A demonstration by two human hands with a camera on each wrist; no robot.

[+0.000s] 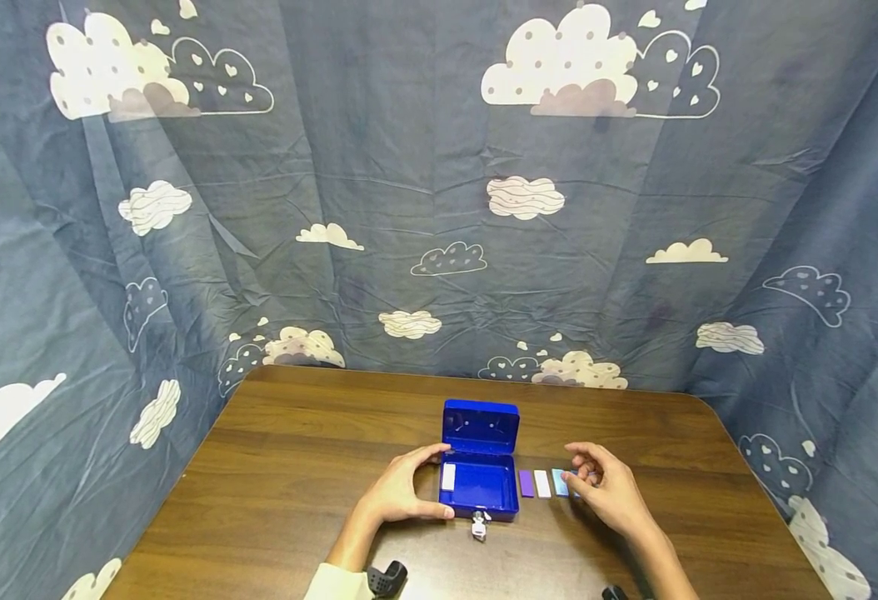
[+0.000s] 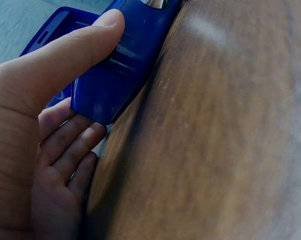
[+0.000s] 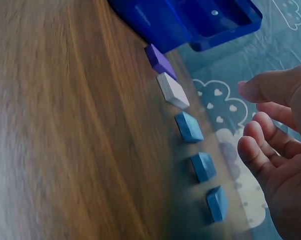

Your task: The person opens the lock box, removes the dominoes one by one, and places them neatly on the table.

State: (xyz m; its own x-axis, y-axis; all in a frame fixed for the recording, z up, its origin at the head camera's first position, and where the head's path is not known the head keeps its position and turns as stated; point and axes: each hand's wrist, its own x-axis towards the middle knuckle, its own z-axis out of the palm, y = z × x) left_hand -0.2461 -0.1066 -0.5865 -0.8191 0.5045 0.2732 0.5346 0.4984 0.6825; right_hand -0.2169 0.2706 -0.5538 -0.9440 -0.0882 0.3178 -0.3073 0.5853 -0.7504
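Note:
A blue metal cash box (image 1: 479, 515) stands on the table with its lid (image 1: 481, 427) raised. My left hand (image 1: 401, 492) holds the box at its left end, thumb along the front wall (image 2: 108, 30) and fingers round toward the back corner. Inside, against the left wall, lies a small white block (image 1: 448, 477). To the right of the box runs a row of small flat blocks: purple (image 3: 160, 62), white (image 3: 173, 91), then three blue ones (image 3: 189, 127). Above the blue end of this row hovers my right hand (image 1: 610, 492), fingers loosely bent and nothing between them.
A small bunch of keys (image 1: 480, 527) hangs from the lock on the box's front. The brown wooden table (image 1: 319, 433) reaches back to a grey-blue curtain (image 1: 379, 150) printed with clouds. Dark wrist devices (image 1: 387, 578) show at the lower edge.

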